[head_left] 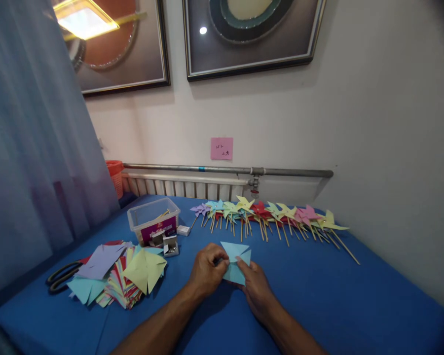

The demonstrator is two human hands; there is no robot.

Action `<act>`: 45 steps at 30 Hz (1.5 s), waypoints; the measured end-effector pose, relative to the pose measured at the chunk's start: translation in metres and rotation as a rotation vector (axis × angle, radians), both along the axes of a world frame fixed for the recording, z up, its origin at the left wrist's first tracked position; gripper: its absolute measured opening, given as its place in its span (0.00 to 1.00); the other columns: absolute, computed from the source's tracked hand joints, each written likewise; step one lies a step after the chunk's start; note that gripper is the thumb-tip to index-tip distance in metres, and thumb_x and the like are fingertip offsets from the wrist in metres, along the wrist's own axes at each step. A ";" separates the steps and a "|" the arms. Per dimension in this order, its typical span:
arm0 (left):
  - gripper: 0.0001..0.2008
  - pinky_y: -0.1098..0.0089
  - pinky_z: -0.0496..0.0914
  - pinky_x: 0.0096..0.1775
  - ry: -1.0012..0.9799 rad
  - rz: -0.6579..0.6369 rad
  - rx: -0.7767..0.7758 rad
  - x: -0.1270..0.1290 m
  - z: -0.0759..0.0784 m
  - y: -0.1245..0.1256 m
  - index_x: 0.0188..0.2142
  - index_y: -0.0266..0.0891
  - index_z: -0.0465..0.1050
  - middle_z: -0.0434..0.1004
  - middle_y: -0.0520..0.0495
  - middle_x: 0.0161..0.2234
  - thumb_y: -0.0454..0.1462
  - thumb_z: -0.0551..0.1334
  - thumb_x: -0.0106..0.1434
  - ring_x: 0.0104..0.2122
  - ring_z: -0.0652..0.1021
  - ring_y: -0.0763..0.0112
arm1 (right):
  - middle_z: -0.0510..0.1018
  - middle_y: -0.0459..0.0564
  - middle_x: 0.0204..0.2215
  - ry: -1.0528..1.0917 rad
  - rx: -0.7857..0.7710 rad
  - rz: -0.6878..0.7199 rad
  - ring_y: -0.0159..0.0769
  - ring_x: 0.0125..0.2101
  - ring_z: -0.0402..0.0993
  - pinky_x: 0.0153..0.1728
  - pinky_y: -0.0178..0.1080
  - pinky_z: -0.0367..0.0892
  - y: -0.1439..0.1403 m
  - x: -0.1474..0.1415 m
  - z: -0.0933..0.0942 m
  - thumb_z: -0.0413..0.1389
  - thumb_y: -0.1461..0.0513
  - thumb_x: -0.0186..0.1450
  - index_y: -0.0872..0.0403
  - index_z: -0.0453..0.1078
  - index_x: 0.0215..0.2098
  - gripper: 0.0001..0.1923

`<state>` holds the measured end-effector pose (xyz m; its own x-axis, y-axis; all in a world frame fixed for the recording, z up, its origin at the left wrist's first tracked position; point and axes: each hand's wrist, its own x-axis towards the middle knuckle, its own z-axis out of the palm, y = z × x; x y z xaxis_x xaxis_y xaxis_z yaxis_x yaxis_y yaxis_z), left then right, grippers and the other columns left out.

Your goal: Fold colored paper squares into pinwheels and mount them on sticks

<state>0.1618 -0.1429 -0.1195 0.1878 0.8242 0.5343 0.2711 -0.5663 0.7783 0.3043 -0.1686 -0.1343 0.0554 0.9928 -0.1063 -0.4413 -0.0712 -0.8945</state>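
Note:
A light blue square of paper, slit in from its corners, is held above the blue table in front of me. My right hand grips it from the right, thumb on top and fingers underneath. At the paper's left edge, my left hand is closed in a pinch against it; whether a small pin is also between those fingertips I cannot tell. To the left lies a pile of slit paper squares, with a pale yellow square and a lilac square on top.
Finished pinwheels on sticks lie in a row along the back. Left of them stands a clear plastic box with sticks, beside a small open box of metal bits. Black-handled scissors lie far left, near the curtain.

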 end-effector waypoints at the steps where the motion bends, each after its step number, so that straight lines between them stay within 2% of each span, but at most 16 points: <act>1: 0.06 0.70 0.66 0.39 0.024 0.000 0.021 0.000 -0.001 0.000 0.28 0.38 0.77 0.77 0.48 0.32 0.29 0.62 0.57 0.35 0.75 0.69 | 0.81 0.47 0.24 0.011 -0.003 0.000 0.40 0.28 0.78 0.28 0.37 0.69 0.000 0.000 0.000 0.69 0.46 0.52 0.54 0.74 0.31 0.22; 5: 0.07 0.70 0.67 0.41 0.074 0.014 0.051 0.000 -0.005 0.002 0.28 0.38 0.76 0.77 0.48 0.33 0.27 0.61 0.57 0.36 0.76 0.69 | 0.79 0.46 0.20 0.024 0.006 -0.001 0.39 0.26 0.77 0.27 0.36 0.68 -0.001 0.000 0.001 0.68 0.44 0.53 0.54 0.73 0.26 0.22; 11: 0.07 0.70 0.67 0.39 0.054 0.042 0.047 0.000 -0.003 0.000 0.28 0.38 0.74 0.76 0.48 0.32 0.27 0.60 0.57 0.35 0.76 0.70 | 0.83 0.48 0.27 -0.018 0.057 0.007 0.40 0.27 0.78 0.31 0.39 0.71 0.003 0.001 -0.008 0.71 0.49 0.50 0.55 0.77 0.37 0.24; 16: 0.05 0.70 0.65 0.38 0.038 0.058 -0.001 0.002 0.000 -0.003 0.27 0.37 0.74 0.75 0.49 0.31 0.29 0.61 0.56 0.33 0.74 0.70 | 0.84 0.50 0.28 -0.141 0.069 -0.061 0.44 0.28 0.79 0.32 0.42 0.73 0.012 0.004 -0.022 0.70 0.49 0.49 0.55 0.78 0.38 0.24; 18: 0.02 0.71 0.64 0.35 -0.003 0.077 -0.120 0.002 0.001 -0.002 0.29 0.37 0.75 0.73 0.50 0.28 0.32 0.63 0.56 0.30 0.72 0.71 | 0.85 0.51 0.29 -0.179 0.068 -0.077 0.45 0.29 0.80 0.32 0.42 0.74 0.013 0.005 -0.025 0.69 0.48 0.50 0.55 0.78 0.39 0.24; 21: 0.07 0.72 0.61 0.30 -0.152 0.084 -0.362 0.001 0.003 0.002 0.31 0.36 0.75 0.71 0.52 0.24 0.38 0.65 0.54 0.25 0.69 0.73 | 0.85 0.51 0.30 -0.215 0.085 -0.081 0.47 0.32 0.81 0.33 0.42 0.74 0.015 0.007 -0.026 0.68 0.47 0.51 0.54 0.78 0.40 0.25; 24: 0.12 0.72 0.59 0.27 -0.283 -0.017 -0.540 0.001 0.004 0.004 0.27 0.35 0.73 0.68 0.53 0.21 0.42 0.67 0.50 0.23 0.66 0.75 | 0.85 0.52 0.30 -0.255 0.102 -0.081 0.49 0.33 0.81 0.34 0.43 0.74 0.016 0.008 -0.026 0.68 0.46 0.50 0.55 0.79 0.40 0.27; 27: 0.15 0.72 0.57 0.26 -0.351 -0.096 -0.643 0.003 0.003 0.004 0.24 0.36 0.70 0.66 0.55 0.19 0.44 0.70 0.45 0.21 0.63 0.77 | 0.85 0.53 0.31 -0.319 0.119 -0.055 0.47 0.31 0.81 0.33 0.42 0.73 0.013 0.008 -0.022 0.66 0.45 0.52 0.56 0.79 0.40 0.26; 33: 0.18 0.73 0.53 0.22 -0.360 -0.049 -0.671 0.006 0.000 0.004 0.19 0.39 0.64 0.61 0.59 0.15 0.42 0.72 0.42 0.17 0.59 0.80 | 0.84 0.51 0.29 -0.372 0.133 0.001 0.45 0.29 0.79 0.31 0.41 0.72 0.005 0.006 -0.010 0.65 0.44 0.53 0.57 0.79 0.40 0.27; 39: 0.16 0.74 0.54 0.22 -0.359 -0.045 -0.679 0.006 0.002 0.002 0.19 0.39 0.64 0.62 0.58 0.15 0.42 0.72 0.43 0.17 0.60 0.79 | 0.84 0.51 0.28 -0.394 0.117 0.018 0.47 0.30 0.80 0.32 0.42 0.73 0.006 0.006 -0.014 0.65 0.43 0.54 0.57 0.79 0.42 0.29; 45: 0.15 0.74 0.52 0.21 -0.351 -0.021 -0.691 0.006 0.002 0.002 0.20 0.39 0.65 0.62 0.58 0.14 0.41 0.70 0.45 0.16 0.59 0.80 | 0.84 0.52 0.31 -0.172 0.127 0.029 0.48 0.35 0.81 0.36 0.44 0.74 0.004 0.005 -0.008 0.63 0.40 0.56 0.55 0.77 0.45 0.31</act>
<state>0.1674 -0.1409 -0.1178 0.1222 0.9901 -0.0689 -0.0626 0.0769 0.9951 0.3089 -0.1650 -0.1425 0.0330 0.9990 0.0287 -0.2810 0.0369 -0.9590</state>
